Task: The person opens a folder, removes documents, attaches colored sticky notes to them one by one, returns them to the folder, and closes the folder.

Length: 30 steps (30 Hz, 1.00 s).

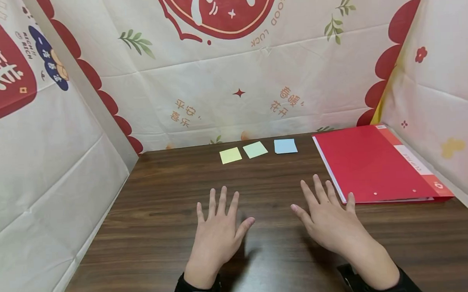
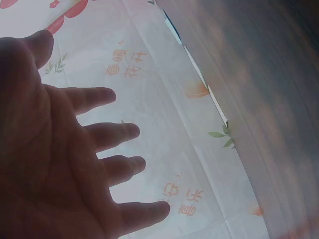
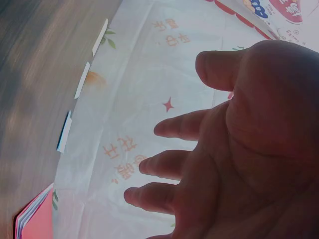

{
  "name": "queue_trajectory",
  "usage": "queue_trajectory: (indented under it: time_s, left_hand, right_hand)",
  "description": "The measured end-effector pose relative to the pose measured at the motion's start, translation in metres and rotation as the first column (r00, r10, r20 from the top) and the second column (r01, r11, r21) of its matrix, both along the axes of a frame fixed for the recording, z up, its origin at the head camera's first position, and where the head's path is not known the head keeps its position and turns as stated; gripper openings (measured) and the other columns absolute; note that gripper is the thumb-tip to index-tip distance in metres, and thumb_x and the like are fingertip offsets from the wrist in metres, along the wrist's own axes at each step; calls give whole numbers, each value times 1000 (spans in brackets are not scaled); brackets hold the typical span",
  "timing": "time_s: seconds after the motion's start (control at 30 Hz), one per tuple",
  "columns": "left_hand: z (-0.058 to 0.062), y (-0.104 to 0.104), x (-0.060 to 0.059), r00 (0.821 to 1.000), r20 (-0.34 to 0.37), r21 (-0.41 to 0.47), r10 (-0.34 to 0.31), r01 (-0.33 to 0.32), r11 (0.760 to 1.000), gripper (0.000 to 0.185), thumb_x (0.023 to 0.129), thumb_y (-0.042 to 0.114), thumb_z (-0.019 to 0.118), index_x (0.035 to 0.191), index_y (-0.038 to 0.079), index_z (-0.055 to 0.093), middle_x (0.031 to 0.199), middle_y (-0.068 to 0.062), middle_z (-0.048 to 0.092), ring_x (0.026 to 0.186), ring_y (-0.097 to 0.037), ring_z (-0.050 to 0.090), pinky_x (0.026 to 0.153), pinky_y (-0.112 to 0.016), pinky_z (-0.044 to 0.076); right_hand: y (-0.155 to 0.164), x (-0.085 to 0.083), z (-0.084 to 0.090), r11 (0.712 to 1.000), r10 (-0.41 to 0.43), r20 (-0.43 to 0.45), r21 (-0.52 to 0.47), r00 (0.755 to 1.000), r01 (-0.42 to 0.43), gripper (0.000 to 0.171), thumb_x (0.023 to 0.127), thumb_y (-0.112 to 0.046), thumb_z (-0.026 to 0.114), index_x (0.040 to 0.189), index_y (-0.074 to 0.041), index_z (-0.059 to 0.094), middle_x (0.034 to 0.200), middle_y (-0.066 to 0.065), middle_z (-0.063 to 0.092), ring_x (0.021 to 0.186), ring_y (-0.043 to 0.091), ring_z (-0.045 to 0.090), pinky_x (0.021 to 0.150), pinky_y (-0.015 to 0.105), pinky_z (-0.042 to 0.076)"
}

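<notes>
My left hand (image 1: 218, 236) hovers over the table with its fingers spread straight, holding nothing; its palm fills the left of the left wrist view. To the right, my right hand (image 1: 331, 222) is also spread and holds nothing. Its little finger overlaps the near left corner of a red binder (image 1: 374, 167) in the head view; whether they touch I cannot tell. Toward the back edge lie three small sticky-note pads: a yellow one (image 1: 230, 155), a pale green one (image 1: 255, 150) and a blue one (image 1: 285, 146). The binder lies flat and closed, its labelled spine facing right.
A dark wood-grain table (image 1: 162, 208) carries everything. White printed cloth (image 1: 216, 78) hangs right behind its back edge, and more cloth walls (image 1: 45, 169) stand at left and right. The binder sits close against the right wall.
</notes>
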State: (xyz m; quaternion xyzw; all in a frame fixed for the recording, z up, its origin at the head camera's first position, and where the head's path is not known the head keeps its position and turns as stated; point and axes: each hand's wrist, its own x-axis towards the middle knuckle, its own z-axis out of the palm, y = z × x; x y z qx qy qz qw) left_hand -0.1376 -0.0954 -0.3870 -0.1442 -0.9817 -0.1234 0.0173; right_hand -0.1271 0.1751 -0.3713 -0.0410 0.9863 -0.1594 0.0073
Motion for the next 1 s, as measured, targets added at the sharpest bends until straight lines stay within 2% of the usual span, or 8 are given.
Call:
queue_trajectory:
  time_s: [0.13, 0.23, 0.33, 0.43, 0.6, 0.7, 0.83, 1.0]
  left_hand:
    - [0, 5, -2, 1000, -17, -32, -16, 15, 999, 77, 107, 70, 34, 170, 25, 29, 180, -11, 15, 168, -39, 7, 128, -75, 14]
    - [7, 14, -6, 997, -43, -122, -64, 58, 991, 79, 107, 73, 27, 171, 26, 26, 180, -10, 11, 168, -39, 6, 129, -75, 14]
    - [22, 29, -14, 985, -84, -235, -149, 125, 964, 80, 106, 75, 20, 171, 28, 23, 181, -9, 11, 168, -38, 8, 129, -74, 15]
    - [42, 47, -21, 964, -139, -320, -227, 173, 931, 80, 106, 75, 18, 171, 30, 24, 179, -8, 21, 167, -35, 19, 129, -71, 20]
    - [68, 71, -30, 929, -218, -381, -298, 200, 902, 75, 107, 73, 22, 168, 31, 34, 173, -6, 39, 161, -32, 37, 127, -66, 32]
    - [78, 85, -35, 917, -234, -393, -322, 213, 894, 73, 108, 72, 23, 167, 31, 36, 170, -5, 43, 159, -32, 40, 126, -64, 35]
    - [82, 107, -39, 916, -211, -381, -341, 244, 892, 72, 108, 72, 26, 166, 32, 36, 169, -4, 44, 157, -31, 42, 126, -62, 36]
    - [74, 137, -46, 916, -144, -344, -374, 308, 887, 72, 107, 72, 27, 167, 33, 35, 171, -1, 42, 157, -28, 43, 127, -58, 37]
  right_hand:
    - [4, 0, 0, 1000, -6, 12, 4, 1000, 6, 86, 107, -66, 44, 170, -10, 25, 176, 30, 10, 159, 62, 10, 113, 92, 0]
    - [12, -5, 6, 999, -10, 24, 31, 1000, 10, 88, 106, -65, 47, 170, -10, 25, 176, 31, 10, 158, 63, 11, 112, 92, 2]
    - [27, -16, 18, 997, -15, 26, 77, 1000, 13, 91, 104, -66, 49, 170, -9, 22, 175, 33, 10, 157, 63, 14, 112, 93, 5]
    - [46, -29, 36, 993, -31, 23, 116, 999, 28, 95, 104, -66, 50, 170, -6, 18, 171, 37, 16, 154, 64, 23, 114, 90, 14]
    - [75, -46, 62, 991, -57, 31, 124, 998, 53, 100, 102, -59, 60, 167, 4, 16, 161, 42, 30, 146, 64, 33, 108, 84, 38]
    - [91, -55, 72, 993, -67, 41, 95, 997, 63, 100, 102, -54, 61, 167, 5, 15, 161, 42, 28, 146, 64, 31, 105, 83, 41]
    - [111, -69, 77, 996, -78, 64, 35, 995, 76, 98, 104, -51, 60, 166, 8, 12, 161, 43, 25, 147, 64, 27, 108, 82, 39]
    - [138, -79, 73, 996, -94, 85, 13, 992, 93, 94, 106, -47, 56, 163, 14, 12, 160, 44, 26, 144, 66, 30, 112, 82, 36]
